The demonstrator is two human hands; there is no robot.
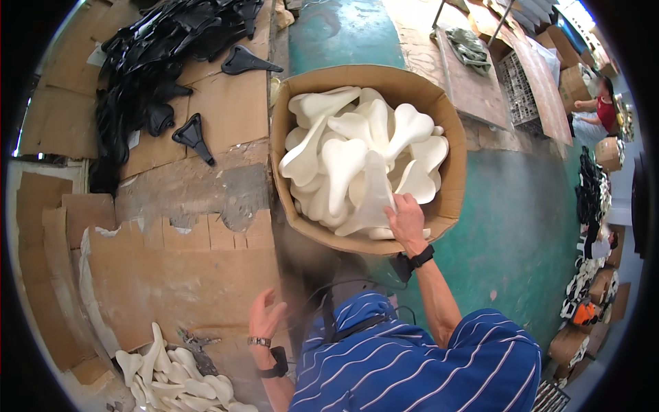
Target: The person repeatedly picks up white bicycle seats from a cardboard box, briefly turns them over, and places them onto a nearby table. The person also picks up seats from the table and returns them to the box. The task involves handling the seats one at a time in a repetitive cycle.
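Right hand (406, 218) pinching a white saddle-shaped piece (371, 199) inside the cardboard bin (453, 185) at 12 o'clock. Left hand (264, 316) spread, empty, near 7 o'clock above cardboard sheets (171, 275).

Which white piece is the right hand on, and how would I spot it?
Find the big round cardboard bin in the middle, heaped with white saddle-shaped foam pieces. Go to its near rim, where the right hand reaches in. The piece under those fingers lies on top, leaning on the near wall, narrow end pointing up into the heap.
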